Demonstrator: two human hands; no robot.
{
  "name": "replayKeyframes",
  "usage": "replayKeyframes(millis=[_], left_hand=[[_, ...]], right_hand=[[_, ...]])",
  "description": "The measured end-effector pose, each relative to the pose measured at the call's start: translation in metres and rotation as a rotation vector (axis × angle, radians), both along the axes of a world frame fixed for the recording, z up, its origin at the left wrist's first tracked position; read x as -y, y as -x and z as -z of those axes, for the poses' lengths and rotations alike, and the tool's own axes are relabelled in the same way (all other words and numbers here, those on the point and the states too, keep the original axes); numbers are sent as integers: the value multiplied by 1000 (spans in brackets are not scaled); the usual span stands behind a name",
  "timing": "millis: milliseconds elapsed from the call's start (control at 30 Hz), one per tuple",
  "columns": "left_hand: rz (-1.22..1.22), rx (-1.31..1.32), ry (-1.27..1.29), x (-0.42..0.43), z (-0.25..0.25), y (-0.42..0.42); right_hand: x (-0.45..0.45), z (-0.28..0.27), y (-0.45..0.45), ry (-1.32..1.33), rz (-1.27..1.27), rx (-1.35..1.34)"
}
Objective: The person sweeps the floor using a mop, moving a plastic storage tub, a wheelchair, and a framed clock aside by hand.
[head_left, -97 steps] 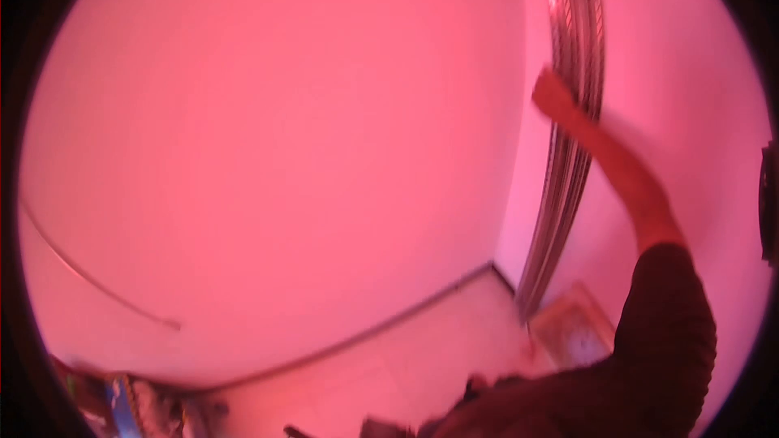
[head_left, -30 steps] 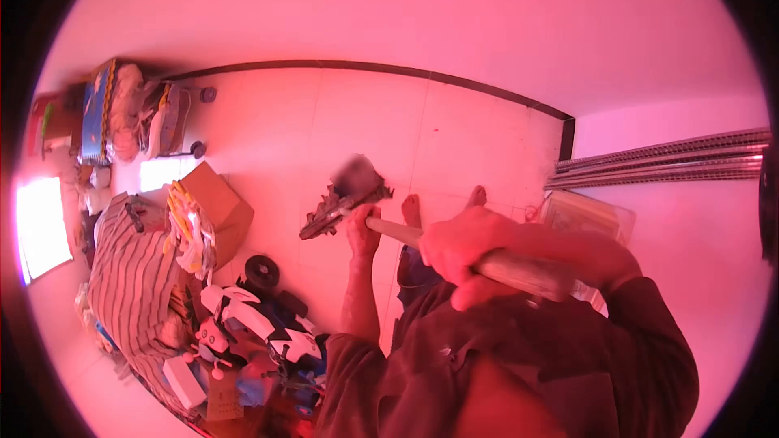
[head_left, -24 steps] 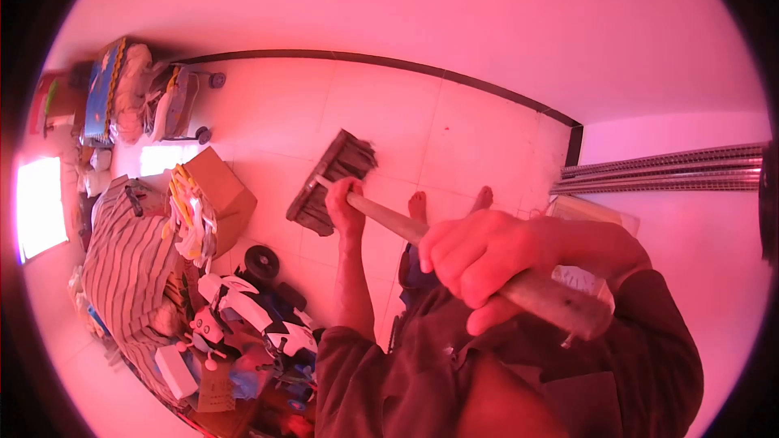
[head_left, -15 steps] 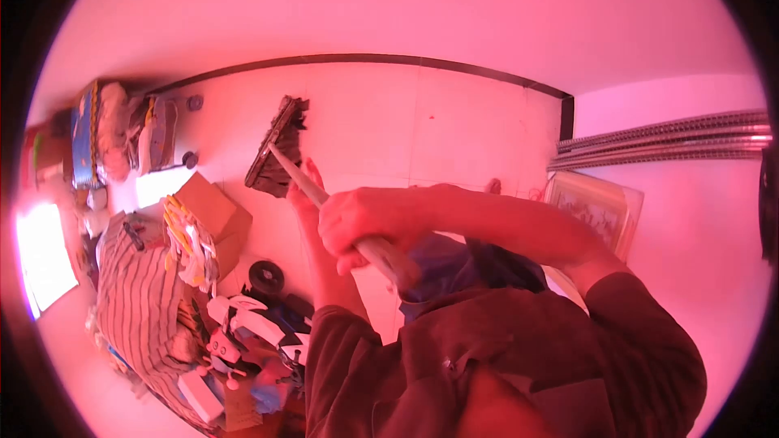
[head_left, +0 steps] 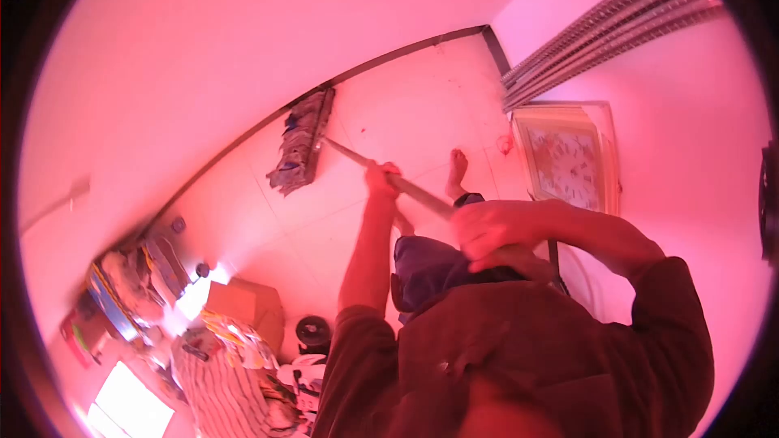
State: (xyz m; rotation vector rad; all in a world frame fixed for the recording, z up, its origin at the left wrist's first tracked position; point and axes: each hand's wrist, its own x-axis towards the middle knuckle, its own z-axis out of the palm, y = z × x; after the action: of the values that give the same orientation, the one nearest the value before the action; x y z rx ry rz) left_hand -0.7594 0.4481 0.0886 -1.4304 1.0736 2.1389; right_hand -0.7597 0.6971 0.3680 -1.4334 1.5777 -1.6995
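A mop with a long pole and a wide bar hung with ragged cloth strips [head_left: 297, 144] reaches across the tiled floor, its head close to the dark skirting along the wall. My left hand [head_left: 382, 179] is closed around the pole partway down. Nearer my body, my right hand [head_left: 487, 234] wraps the upper part of the pole, somewhat blurred by motion. The top end of the pole is hidden behind that hand.
A framed clock [head_left: 566, 164] leans at the right wall below a bundle of ribbed metal bars [head_left: 604, 28]. At lower left are a cardboard box [head_left: 256, 308], a striped cloth [head_left: 219, 381] and a black wheel [head_left: 312, 331]. My bare foot [head_left: 458, 169] is on the floor.
My view has turned, so the room appears rotated. The mop head now lies against the skirting, its strips facing the other way. Both hands have shifted right in view, still on the pole.
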Motion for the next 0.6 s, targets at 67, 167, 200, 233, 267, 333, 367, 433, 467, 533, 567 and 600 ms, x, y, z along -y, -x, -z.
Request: replayKeyframes(millis=[67,167,200,233,267,333,367,433,467,533,567,600], left_hand=[[39,51,-76,-72,-8,7],[122,60,-103,-158,-10,2],[135,52,-136,-187,-16,3],[152,51,-171,-212,-23,3],[177,64,-168,-238,-25,6],[211,117,-203,-278,-25,8],[233,120,-205,-288,-20,10],[219,129,-258,-299,-8,22],[60,22,-397,-290,5,32],[39,173,-493,-312,-2,36],[-1,327,-578,-324,-12,42],[49,324,-471,-336,-38,49]], right_hand=[[-61,-11,-8,-117,28,125],[-120,-26,-31,-172,94,143],[-138,-29,-41,-165,113,146],[-153,-32,-50,-169,210,155],[-167,-34,-58,-175,307,168],[-191,-40,-74,-210,399,221],[-201,-44,-77,-253,458,251],[-211,-50,-87,-247,520,202],[-211,-55,-96,-235,559,165],[-214,-95,-112,-194,989,359],[-225,-108,-118,-169,1080,418],[-236,-104,-120,-158,1014,414]])
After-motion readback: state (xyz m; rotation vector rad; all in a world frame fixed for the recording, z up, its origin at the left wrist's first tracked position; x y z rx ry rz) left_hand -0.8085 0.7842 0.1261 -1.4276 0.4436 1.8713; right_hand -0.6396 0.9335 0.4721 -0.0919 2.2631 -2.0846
